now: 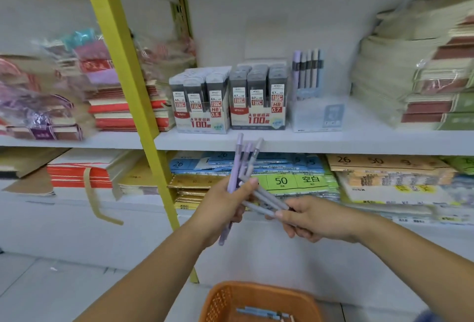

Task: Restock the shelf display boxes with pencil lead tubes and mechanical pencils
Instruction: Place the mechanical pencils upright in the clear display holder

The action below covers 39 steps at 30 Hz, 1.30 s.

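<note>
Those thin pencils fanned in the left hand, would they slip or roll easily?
Probably slippery: the mechanical pencils are smooth, round and splay apart in the left hand. Likely light and stiff: the right hand pinches grey ones by their ends without sag. Loose, they may roll.

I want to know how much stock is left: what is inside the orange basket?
A few blue-grey mechanical pencils lie on the bottom of the orange basket. Its near part is cut off by the frame edge, so anything lying there cannot be seen.

lilac and grey pencils [237,167] fanned (hand-held)
</note>
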Motion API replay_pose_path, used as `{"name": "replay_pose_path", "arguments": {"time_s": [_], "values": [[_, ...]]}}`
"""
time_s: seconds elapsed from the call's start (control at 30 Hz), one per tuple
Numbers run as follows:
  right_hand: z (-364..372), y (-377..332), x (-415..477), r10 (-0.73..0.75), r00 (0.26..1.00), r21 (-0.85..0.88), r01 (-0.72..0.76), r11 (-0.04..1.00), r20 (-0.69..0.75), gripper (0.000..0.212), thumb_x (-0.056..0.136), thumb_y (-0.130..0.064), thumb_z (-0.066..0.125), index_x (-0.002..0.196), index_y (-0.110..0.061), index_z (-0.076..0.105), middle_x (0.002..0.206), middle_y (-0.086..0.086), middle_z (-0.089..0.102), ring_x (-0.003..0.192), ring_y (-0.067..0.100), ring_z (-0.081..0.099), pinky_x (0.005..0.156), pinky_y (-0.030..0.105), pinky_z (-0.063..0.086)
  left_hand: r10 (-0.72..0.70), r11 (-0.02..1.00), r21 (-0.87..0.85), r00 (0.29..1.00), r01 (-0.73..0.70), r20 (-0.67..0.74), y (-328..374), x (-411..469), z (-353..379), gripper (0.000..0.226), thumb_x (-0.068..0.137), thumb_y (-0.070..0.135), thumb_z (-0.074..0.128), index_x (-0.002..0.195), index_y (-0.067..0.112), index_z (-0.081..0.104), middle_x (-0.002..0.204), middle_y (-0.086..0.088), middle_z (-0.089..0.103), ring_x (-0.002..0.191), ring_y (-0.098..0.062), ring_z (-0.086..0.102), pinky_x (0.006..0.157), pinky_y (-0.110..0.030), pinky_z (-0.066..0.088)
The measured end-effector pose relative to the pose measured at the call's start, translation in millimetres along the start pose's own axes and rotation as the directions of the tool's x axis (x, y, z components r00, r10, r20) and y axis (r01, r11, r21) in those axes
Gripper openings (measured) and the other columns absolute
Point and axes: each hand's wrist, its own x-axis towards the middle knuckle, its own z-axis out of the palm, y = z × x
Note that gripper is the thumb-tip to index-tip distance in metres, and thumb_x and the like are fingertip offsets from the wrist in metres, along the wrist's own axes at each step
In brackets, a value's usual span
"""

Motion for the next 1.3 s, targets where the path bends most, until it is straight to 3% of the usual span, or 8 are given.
{"name": "replay_pose_path", "arguments": {"time_s": [0.1, 0.2, 0.43, 0.57, 0.77, 0.9, 1.07, 1.3], "values": [[-5, -2, 5, -0.059, 0.996, -0.090, 0.053, 0.995, -0.066, 0.027, 0.096, -0.039, 0.056, 0.076, -0.020, 0.061, 0.055, -0.007, 0.050, 0.050, 0.011, 0.040, 0.047, 0.022, 0.033, -0.038, 0.992, -0.124, 0.997, 0.030, -0.062, -2, 7, 1, 0.021, 0.093, 0.027, 0.069, 0.097, 0.008, 0.061, 0.055, 0.006, 0.042, 0.047, -0.010, 0.029, 0.043, -0.022, 0.027], [-13, -5, 8, -0.140, 0.960, 0.033, 0.153, 0.988, -0.241, 0.008, 0.088, -0.030, 0.070, 0.095, -0.028, 0.073, 0.061, -0.003, 0.059, 0.049, 0.010, 0.046, 0.045, 0.020, 0.038, -0.043, 0.980, -0.195, 0.998, 0.031, -0.055, -3, 10, -4, 0.014, 0.094, 0.019, 0.068, 0.094, 0.008, 0.059, 0.058, 0.004, 0.045, 0.049, -0.009, 0.035, 0.044, -0.020, 0.032], [-19, -9, 7, -0.173, 0.853, 0.247, 0.328, 0.912, -0.492, 0.017, 0.080, -0.014, 0.077, 0.091, -0.025, 0.068, 0.063, -0.001, 0.062, 0.053, 0.018, 0.054, 0.058, 0.032, 0.045, -0.022, 0.982, -0.185, 0.995, 0.040, 0.097, -1, 3, -11, 0.035, 0.075, 0.028, 0.080, 0.097, 0.007, 0.064, 0.070, -0.002, 0.055, 0.054, -0.011, 0.044, 0.048, -0.021, 0.036], [-21, -20, 3, -0.203, 0.850, 0.339, 0.398, 0.852, -0.487, 0.020, 0.081, -0.001, 0.073, 0.094, -0.010, 0.061, 0.078, 0.000, 0.068, 0.058, 0.016, 0.056, 0.056, 0.027, 0.050, -0.029, 0.999, -0.011, 0.986, 0.031, 0.165, 1, -4, -9, 0.031, 0.088, 0.032, 0.074, 0.107, 0.009, 0.064, 0.081, -0.001, 0.074, 0.058, -0.012, 0.051, 0.050, -0.020, 0.041], [-17, -35, 1, -0.294, 0.818, 0.118, 0.398, 0.910, -0.495, 0.030, 0.082, -0.008, 0.075, 0.090, -0.035, 0.065, 0.071, -0.010, 0.064, 0.061, 0.006, 0.059, 0.055, 0.023, 0.050, 0.000, 0.979, 0.199, 0.983, -0.037, 0.184, 4, -8, -1, 0.036, 0.085, 0.050, 0.072, 0.115, 0.032, 0.064, 0.095, -0.003, 0.078, 0.063, -0.008, 0.061, 0.052, -0.020, 0.041], [-13, -38, 3, -0.257, 0.776, 0.223, 0.452, 0.864, -0.576, 0.041, 0.081, -0.010, 0.075, 0.108, -0.038, 0.063, 0.089, -0.002, 0.073, 0.070, 0.014, 0.064, 0.065, 0.027, 0.053, 0.052, 0.983, 0.167, 0.991, -0.073, 0.127, 10, -7, 5, 0.021, 0.091, 0.039, 0.071, 0.109, 0.030, 0.067, 0.085, -0.002, 0.076, 0.062, -0.011, 0.062, 0.051, -0.020, 0.042], [-18, -47, 0, -0.197, 0.810, 0.547, 0.530, 0.648, -0.552, 0.035, 0.085, -0.013, 0.063, 0.119, -0.008, 0.062, 0.106, 0.016, 0.071, 0.080, 0.018, 0.066, 0.069, 0.026, 0.056, 0.105, 0.993, 0.048, 0.989, -0.111, 0.103, 22, -9, 15, 0.009, 0.095, 0.036, 0.067, 0.103, 0.034, 0.070, 0.080, 0.000, 0.072, 0.059, -0.011, 0.056, 0.050, -0.020, 0.041], [-52, -78, -10, -0.221, 0.744, 0.350, 0.527, 0.775, -0.631, 0.020, 0.085, -0.013, 0.069, 0.103, -0.011, 0.063, 0.092, 0.008, 0.075, 0.082, 0.023, 0.073, 0.064, 0.026, 0.057, 0.101, 0.991, -0.083, 0.995, -0.103, -0.020, 52, 3, 25, 0.023, 0.093, 0.028, 0.069, 0.111, 0.014, 0.064, 0.071, 0.005, 0.070, 0.052, -0.006, 0.050, 0.044, -0.018, 0.037]]}}
